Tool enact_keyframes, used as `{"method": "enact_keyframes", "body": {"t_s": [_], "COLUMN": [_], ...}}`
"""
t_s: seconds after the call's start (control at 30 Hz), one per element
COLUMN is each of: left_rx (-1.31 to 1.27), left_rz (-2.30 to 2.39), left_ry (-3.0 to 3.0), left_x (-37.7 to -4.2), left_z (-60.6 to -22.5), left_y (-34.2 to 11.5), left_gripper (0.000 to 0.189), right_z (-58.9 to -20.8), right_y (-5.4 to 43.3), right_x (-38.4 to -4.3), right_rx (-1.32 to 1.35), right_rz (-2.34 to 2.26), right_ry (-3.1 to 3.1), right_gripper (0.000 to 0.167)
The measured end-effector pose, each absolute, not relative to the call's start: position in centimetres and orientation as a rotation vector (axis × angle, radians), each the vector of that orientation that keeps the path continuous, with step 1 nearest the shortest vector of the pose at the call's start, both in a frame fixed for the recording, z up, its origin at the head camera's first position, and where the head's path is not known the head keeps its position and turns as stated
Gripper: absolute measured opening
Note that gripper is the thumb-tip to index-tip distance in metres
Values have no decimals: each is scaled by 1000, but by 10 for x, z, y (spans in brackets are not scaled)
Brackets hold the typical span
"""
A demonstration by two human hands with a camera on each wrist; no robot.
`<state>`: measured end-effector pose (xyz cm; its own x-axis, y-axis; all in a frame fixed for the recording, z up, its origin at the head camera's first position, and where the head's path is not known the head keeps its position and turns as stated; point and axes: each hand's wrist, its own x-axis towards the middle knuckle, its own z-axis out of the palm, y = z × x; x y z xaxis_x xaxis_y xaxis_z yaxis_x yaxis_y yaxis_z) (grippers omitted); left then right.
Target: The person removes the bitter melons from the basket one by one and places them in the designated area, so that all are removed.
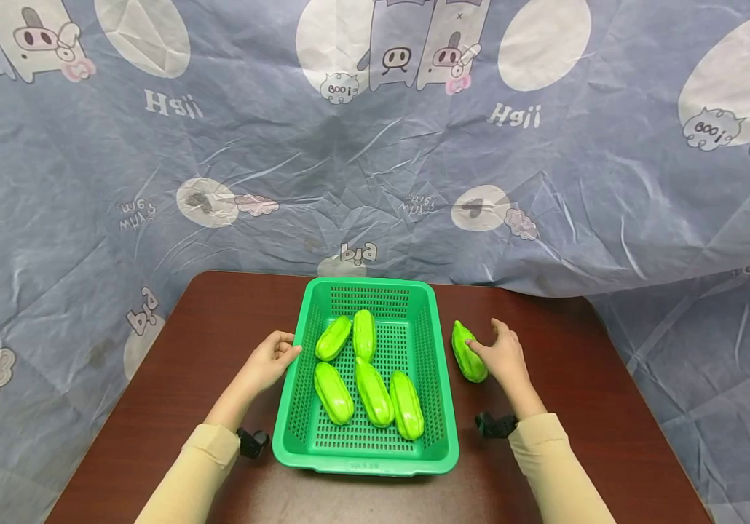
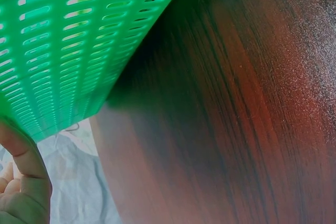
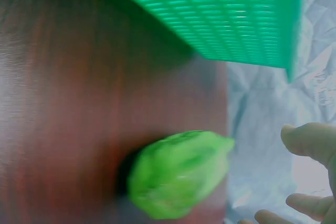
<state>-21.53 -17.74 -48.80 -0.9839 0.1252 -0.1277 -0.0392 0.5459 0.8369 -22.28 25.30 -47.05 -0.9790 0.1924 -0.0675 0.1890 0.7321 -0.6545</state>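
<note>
A green plastic basket (image 1: 365, 467) stands on the table, with several bright green, ribbed gourds (image 1: 333, 393) lying in it. At the basket's left rim, my left hand (image 1: 273, 359) holds the edge with curled fingers; in the left wrist view its thumb (image 2: 23, 153) is up against the green plastic. One more ribbed gourd (image 1: 468, 353), pointed at its far end, lies on the table right of the basket. My right hand (image 1: 504, 356) is over its right side, thumb and fingers spread apart. In the right wrist view a gap shows between that gourd (image 3: 178, 174) and the fingers.
The dark red-brown wooden table (image 1: 565, 364) reaches out on both sides of the basket. Behind it hangs a creased blue-grey cloth (image 1: 349, 167) with cartoon prints. A dark wrist camera (image 1: 496, 425) sits at the right wrist, another (image 1: 253, 442) at the left.
</note>
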Motion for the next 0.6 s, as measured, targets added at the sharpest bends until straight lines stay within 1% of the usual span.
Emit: {"method": "enact_keyframes", "body": {"t_s": [0.3, 0.6], "left_rx": [65, 61], "left_rz": [1396, 1409], "left_ry": [2608, 2597], "left_x": [-216, -215], "left_z": [-487, -487], "left_y": [-178, -177], "left_gripper": [42, 41], "right_z": [-429, -405], "right_y": [240, 209], "right_x": [-229, -238], "right_rx": [-248, -148], "right_rz": [1098, 1177], "right_ry": [-2841, -2825], "right_gripper": [83, 85]}}
